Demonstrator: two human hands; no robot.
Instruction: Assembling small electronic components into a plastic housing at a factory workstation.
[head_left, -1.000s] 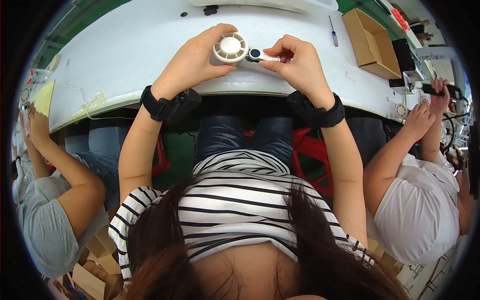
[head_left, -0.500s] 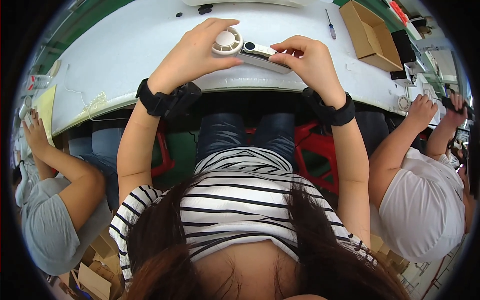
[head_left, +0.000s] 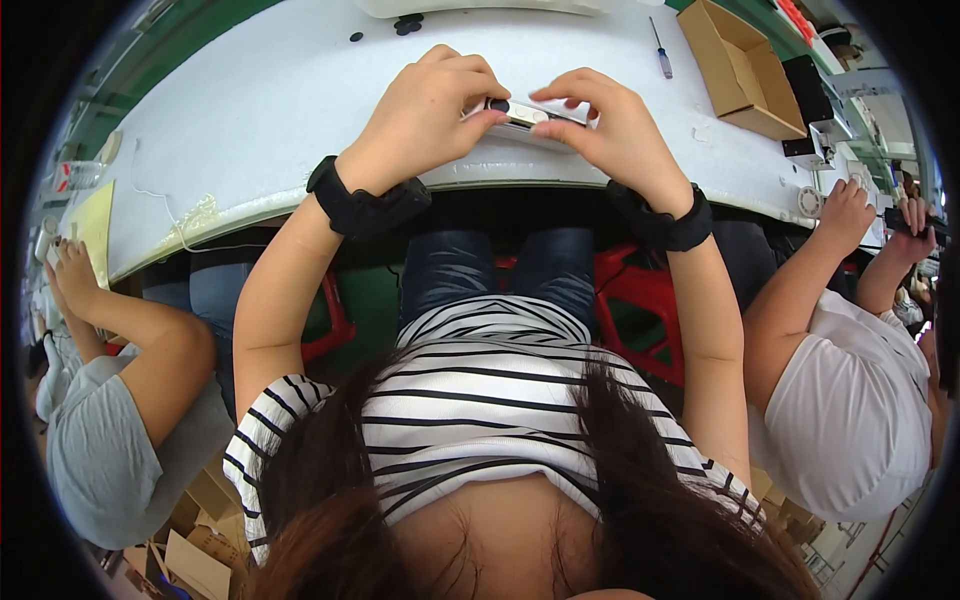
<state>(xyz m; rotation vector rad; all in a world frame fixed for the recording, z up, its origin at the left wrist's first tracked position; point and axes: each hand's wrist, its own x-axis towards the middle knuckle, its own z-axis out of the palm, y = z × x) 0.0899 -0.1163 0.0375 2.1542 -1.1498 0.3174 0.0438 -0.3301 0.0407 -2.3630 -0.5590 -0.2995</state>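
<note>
A white handheld fan [head_left: 526, 115] with a black round part lies between my hands, over a pale flat piece above the tabletop. My left hand [head_left: 425, 115] is closed at the fan's left end, thumb and fingertips pinching beside the black part. The fan's round head is hidden behind that hand. At the other end, my right hand [head_left: 620, 125] has its thumb on the handle and other fingers curled behind it; its index finger is lifted. Each wrist wears a black strapped device.
On the white table [head_left: 290, 110] lie a screwdriver [head_left: 661, 52] and several black discs [head_left: 408, 24]. An open cardboard box [head_left: 745, 75] stands at right, beside black equipment [head_left: 812, 105]. A white cable [head_left: 165, 200] trails at left. People sit on both sides.
My left hand has moved right from the round fan head to the handle's black part, covering the head. My right index finger has lifted off the handle.
</note>
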